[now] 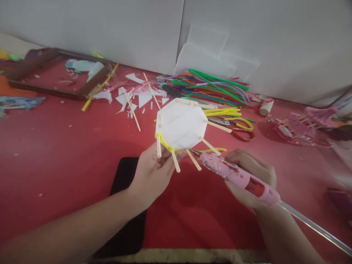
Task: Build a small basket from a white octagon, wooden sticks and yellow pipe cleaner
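Note:
My left hand (154,172) grips a white octagonal piece of card (183,124) from below, its fingers partly hidden behind it. Several short wooden sticks (176,161) stand out around the card's edge. A yellow pipe cleaner (165,143) winds along the lower left edge past the sticks, and its loose end shows at the right. In my right hand (251,172) is a pink hot glue gun (236,176), with a clear glue stick (313,223) coming out of its back. The gun's nozzle meets the card's lower edge beside a stick.
Behind the card lie colourful pipe cleaners (214,86), red-handled scissors (243,135) and white card scraps (144,99). A brown frame (46,90) lies at the left. A black phone-like slab (125,227) is under my left arm. A pink stick craft (305,126) sits at the right.

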